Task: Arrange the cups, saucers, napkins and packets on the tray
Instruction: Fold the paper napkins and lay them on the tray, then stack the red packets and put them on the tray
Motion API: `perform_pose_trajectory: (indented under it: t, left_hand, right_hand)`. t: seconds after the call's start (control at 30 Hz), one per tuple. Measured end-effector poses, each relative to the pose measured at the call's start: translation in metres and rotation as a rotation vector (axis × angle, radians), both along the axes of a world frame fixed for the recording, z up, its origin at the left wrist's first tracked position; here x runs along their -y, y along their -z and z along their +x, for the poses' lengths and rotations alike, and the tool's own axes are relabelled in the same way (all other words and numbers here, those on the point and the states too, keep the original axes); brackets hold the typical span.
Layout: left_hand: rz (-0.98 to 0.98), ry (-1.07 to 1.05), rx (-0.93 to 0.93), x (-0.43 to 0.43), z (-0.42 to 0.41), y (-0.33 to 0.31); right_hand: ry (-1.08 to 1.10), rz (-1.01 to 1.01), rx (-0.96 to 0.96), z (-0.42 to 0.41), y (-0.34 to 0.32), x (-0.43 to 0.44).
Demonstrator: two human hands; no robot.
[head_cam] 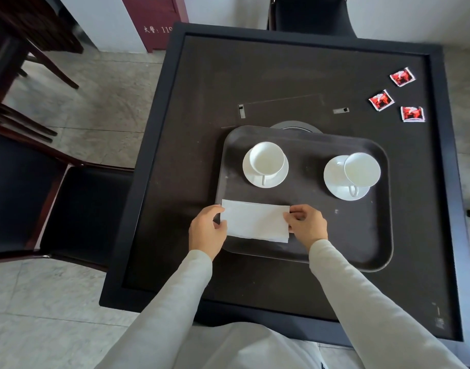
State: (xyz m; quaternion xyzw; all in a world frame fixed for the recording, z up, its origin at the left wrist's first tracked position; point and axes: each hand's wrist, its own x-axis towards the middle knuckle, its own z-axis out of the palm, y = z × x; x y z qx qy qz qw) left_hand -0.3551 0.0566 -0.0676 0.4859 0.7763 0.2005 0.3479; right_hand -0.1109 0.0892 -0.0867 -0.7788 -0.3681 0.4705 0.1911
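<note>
Gripping the napkin: the left hand (208, 230) pinches the left short end of the folded white napkin (256, 222), thumb on top, and the right hand (307, 225) pinches the right short end with curled fingers.
Hands: apart, 1 clamped on each end of the napkin, stretching it flat between them.
Napkin: over the near left corner of the tray (361, 235), its long side running left to right and its left end at the tray's left rim. Whether it lies on the tray or hangs just above it, I cannot tell.
Tray: dark, rectangular with rounded corners, resting on the dark square surface (255, 75) in front of the person.
Left cup (267, 158): white, upright on the left saucer (255, 179) in the far left part of the tray, handle toward the person.
Right cup (361, 169): white, on the right saucer (335, 179) in the far right part of the tray, sitting off-centre toward the saucer's right edge, handle toward the person.
Packets (381, 100): 3 red packets lie off the tray at the far right corner of the surface, near each other but not touching, well apart from the cups.
Sleeves (175, 288): pale, covering both arms to the wrist.
Chair (90, 209): dark seat, just left of the surface.
</note>
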Motion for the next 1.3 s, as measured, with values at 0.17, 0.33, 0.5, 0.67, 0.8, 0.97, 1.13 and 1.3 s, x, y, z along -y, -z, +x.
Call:
perform_pose_trajectory:
  t: [0.17, 0.33, 0.5, 0.67, 0.8, 0.97, 1.13, 1.3]
  left_hand:
    - [-0.006, 0.029, -0.038, 0.001, -0.006, -0.005]
    - [0.017, 0.055, -0.043, -0.001, -0.011, -0.009]
    - [0.146, 0.078, -0.001, -0.019, -0.003, -0.025]
    - [0.371, 0.111, 0.077, -0.055, 0.034, -0.058]
    - [0.475, 0.156, 0.142, -0.086, 0.075, -0.085]
    - [0.533, 0.236, 0.127, -0.119, 0.135, -0.108]
    - [0.357, 0.342, 0.160, -0.146, 0.194, -0.115]
    - [0.217, 0.431, 0.163, -0.175, 0.259, -0.110]
  right_hand:
    - [-0.007, 0.009, 0.050, -0.001, -0.002, 0.003]
    - [-0.012, -0.012, 0.079, 0.008, -0.009, 0.010]
    - [-0.013, 0.092, 0.129, 0.019, -0.033, 0.016]
    - [-0.026, 0.289, 0.215, 0.048, -0.066, 0.002]
    - [0.035, 0.429, 0.242, 0.079, -0.097, -0.021]
    - [0.083, 0.502, 0.244, 0.130, -0.120, -0.050]
    - [0.086, 0.520, 0.273, 0.178, -0.125, -0.073]
    - [0.102, 0.439, 0.253, 0.229, -0.108, -0.099]
